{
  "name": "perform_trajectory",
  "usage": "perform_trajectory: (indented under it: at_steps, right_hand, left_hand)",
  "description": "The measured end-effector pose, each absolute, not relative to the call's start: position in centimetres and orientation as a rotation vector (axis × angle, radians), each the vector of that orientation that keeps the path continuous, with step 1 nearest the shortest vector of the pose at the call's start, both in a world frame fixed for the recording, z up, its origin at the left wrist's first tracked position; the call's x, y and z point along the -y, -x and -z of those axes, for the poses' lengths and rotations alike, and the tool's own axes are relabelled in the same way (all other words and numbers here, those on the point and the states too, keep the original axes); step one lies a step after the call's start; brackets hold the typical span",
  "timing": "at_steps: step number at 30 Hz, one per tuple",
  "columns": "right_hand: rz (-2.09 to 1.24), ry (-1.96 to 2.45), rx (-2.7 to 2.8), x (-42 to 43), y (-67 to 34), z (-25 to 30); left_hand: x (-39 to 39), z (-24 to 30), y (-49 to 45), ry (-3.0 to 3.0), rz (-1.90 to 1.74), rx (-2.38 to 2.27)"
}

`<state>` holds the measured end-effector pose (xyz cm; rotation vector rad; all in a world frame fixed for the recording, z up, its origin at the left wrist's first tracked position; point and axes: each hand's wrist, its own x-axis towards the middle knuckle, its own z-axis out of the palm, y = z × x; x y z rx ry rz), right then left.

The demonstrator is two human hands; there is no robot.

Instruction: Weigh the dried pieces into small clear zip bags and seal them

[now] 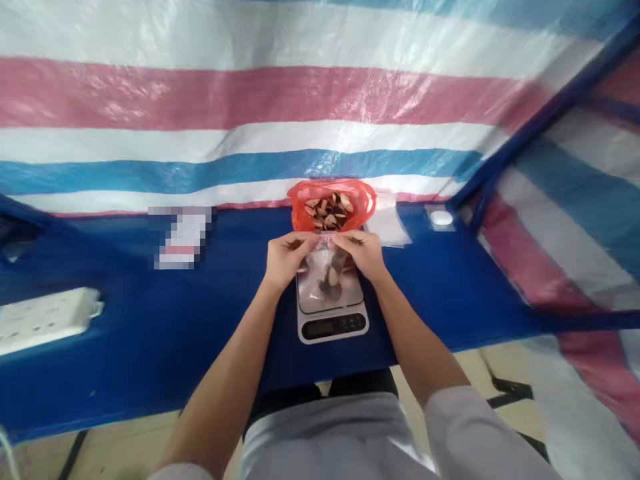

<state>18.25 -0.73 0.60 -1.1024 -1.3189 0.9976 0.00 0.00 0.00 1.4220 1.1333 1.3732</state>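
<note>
Between my two hands hangs a clear plastic bag (325, 268) with a few brownish dried pieces (332, 280) inside. My left hand (289, 257) pinches the bag's top edge on one side, and my right hand (364, 253) pinches it on the other. Under the bag sits a white kitchen scale (334, 328) with a shiny metal plate; its display looks dark. Just beyond my fingertips stands a red plastic bag (299, 212), its mouth spread wide, full of brown and pale dried chunks (329, 215). The finger pads and the very edge they grip are partly hidden.
Flat clear bags (391, 223) lie right of the red bag. A small white round object (441, 219) is at the back right. On the left are a white power strip (47, 319) and a blurred-out paper (184, 237). A striped tarp (240, 143) walls the blue table (150, 333).
</note>
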Motion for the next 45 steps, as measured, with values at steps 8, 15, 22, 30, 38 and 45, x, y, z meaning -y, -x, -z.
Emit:
perform_trajectory:
  at_steps: [8, 15, 22, 30, 38, 45]
  right_hand:
    - [-1.11, 1.114, 1.296, 0.6, -19.1, 0.0]
    - [-1.009, 1.103, 1.353, 0.6, -18.9, 0.2]
    - [-0.995, 1.084, 1.346, 0.9, -18.7, 0.2]
    - [-1.019, 1.104, 1.201, 1.0, -18.6, -0.1]
    - [-1.097, 1.132, 1.223, 0.8, -17.5, -0.3]
    - [-1.111, 0.967, 1.417, -1.2, -14.2, -1.4]
  left_hand:
    - [0.1, -0.2, 0.3, -1.39, -1.405, -1.122]
    - [0.3, -0.6, -0.2, -1.374, -1.385, -1.129]
    - [0.4, -0.7, -0.1, -1.339, -1.372, -1.167]
    - [-0.3, 0.2, 0.7, -1.138, -1.478, -1.058]
    - [-0.4, -0.1, 0.9, -0.97, -1.539, -1.042]
    - [-0.2, -1.5, 4.4, -0.985, -1.604, -1.077]
